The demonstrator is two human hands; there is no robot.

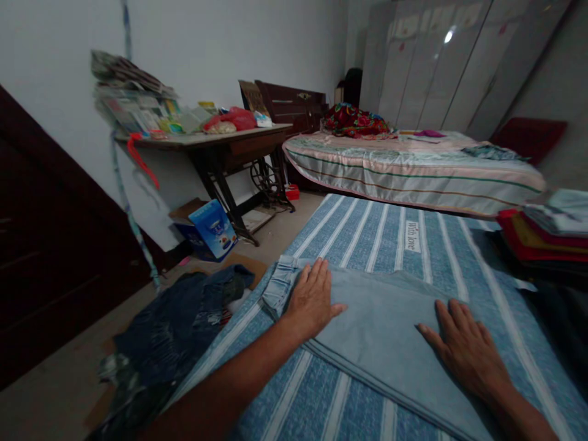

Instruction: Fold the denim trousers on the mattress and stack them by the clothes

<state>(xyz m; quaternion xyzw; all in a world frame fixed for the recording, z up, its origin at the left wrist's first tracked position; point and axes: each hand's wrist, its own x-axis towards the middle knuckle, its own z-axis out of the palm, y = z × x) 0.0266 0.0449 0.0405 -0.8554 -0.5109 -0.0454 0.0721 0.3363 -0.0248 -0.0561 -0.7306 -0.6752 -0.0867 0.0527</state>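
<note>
I find one pale blue garment (376, 327), apparently folded trousers, lying flat on the near half of the striped cover (351, 229), its gathered waistband by the cover's left edge. I have the left hand (313, 300) palm down beside that waistband, fingers nearly together, thumb out wide. The right hand (468, 343) rests toward the other end, fingers slightly spread. Neither grips anything.

In my judgement, the step in hand is smoothing the folded cloth. The next move calls for light, even pressure, so that the layers showing along the near edge do not slip.

Count: two hands; one garment under them; one printed label (412, 237) on the cover; one stack of folded clothes (549, 236) at the cover's right side, its pieces too overlapped to number; one denim heap (169, 324) and one blue box (214, 229) left of the cover; one cluttered tabletop (184, 141) beyond the box; one bed (413, 174) past the cover's far edge.
</note>
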